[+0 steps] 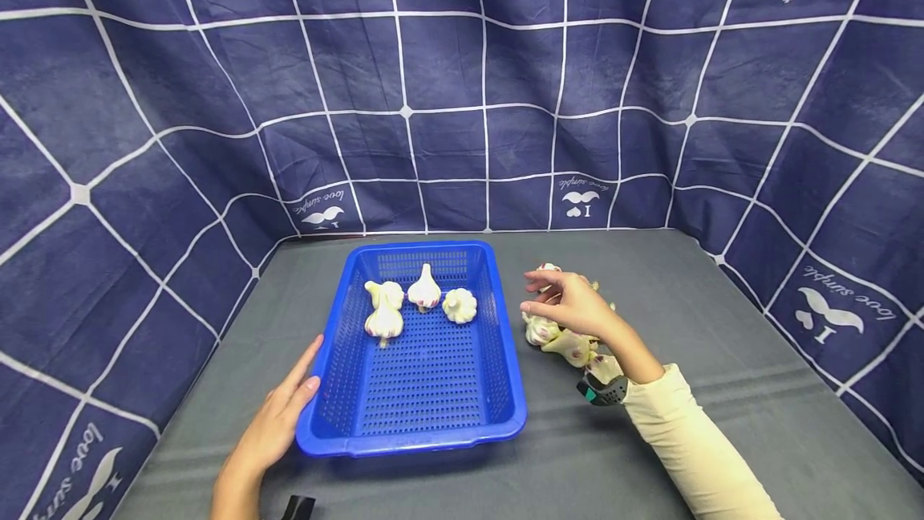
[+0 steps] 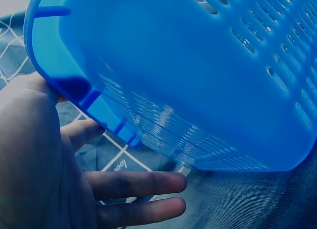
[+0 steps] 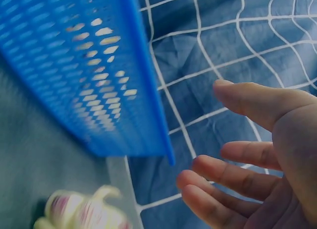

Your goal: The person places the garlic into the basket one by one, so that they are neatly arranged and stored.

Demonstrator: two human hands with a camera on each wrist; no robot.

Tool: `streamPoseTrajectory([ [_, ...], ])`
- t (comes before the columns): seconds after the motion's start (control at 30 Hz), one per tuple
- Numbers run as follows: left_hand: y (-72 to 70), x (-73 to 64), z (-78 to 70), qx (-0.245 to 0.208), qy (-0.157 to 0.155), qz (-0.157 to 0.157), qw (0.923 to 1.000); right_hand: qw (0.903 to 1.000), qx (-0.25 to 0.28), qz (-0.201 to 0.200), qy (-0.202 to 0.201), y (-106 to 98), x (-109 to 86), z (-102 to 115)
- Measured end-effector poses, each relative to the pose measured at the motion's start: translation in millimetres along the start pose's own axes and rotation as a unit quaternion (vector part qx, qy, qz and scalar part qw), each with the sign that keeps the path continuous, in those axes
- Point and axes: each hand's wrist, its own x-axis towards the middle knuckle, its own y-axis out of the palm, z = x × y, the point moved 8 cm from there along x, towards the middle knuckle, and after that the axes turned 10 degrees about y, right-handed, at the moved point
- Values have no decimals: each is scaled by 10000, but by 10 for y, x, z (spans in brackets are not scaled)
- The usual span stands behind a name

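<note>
A blue plastic basket with slotted sides stands on the grey surface, several garlic bulbs lying in its far half. My left hand rests at the basket's left rim, its fingers extended along the outside; the left wrist view shows the fingers straight beside the wall. To the right of the basket, my right hand hovers over a pile of garlic bulbs and partly hides it. Nothing is between its loosely bent fingers, as the right wrist view also shows, with garlic lower left.
A dark blue curtain with white grid lines hangs behind and on both sides. The grey table surface extends around the basket and the pile. A black band is on the right wrist.
</note>
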Motion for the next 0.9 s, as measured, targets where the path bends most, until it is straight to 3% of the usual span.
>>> streamPoseTrajectory([
  [0.47,2,3,11,32,9,-27,10000,9971,-437,-358,512,-214,-400,-503],
  [0.9,13,0,25,-103,-84,24,9999,9915,-455,-824,899,-319,-727,-761],
])
